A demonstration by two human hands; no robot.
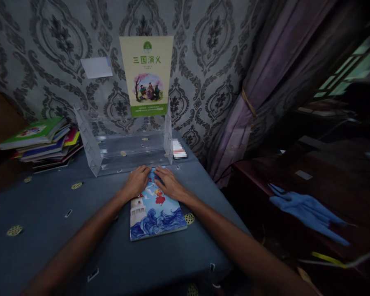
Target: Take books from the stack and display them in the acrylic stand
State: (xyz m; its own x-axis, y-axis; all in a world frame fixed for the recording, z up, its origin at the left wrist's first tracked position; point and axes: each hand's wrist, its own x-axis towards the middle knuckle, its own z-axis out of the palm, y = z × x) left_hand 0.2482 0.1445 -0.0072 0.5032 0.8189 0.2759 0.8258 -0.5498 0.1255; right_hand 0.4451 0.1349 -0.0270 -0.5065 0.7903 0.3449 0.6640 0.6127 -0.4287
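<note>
A paperback book with a blue cover showing a lighthouse, waves and a figure in red lies flat on the table in front of me. My left hand rests on its upper left part, fingers stretched toward the far edge. On the upper right part lies my right hand, its fingers slightly apart. Both hands touch the cover and hide much of the title. Just beyond them stands a clear acrylic rack. A cream and green book stands upright at the rack's back right.
A stack of books sits at the left on the patterned blue tablecloth. Right of the rack lies a small blurred white item. A white card shows above the rack. Beyond the table are a tied curtain and a blue cloth.
</note>
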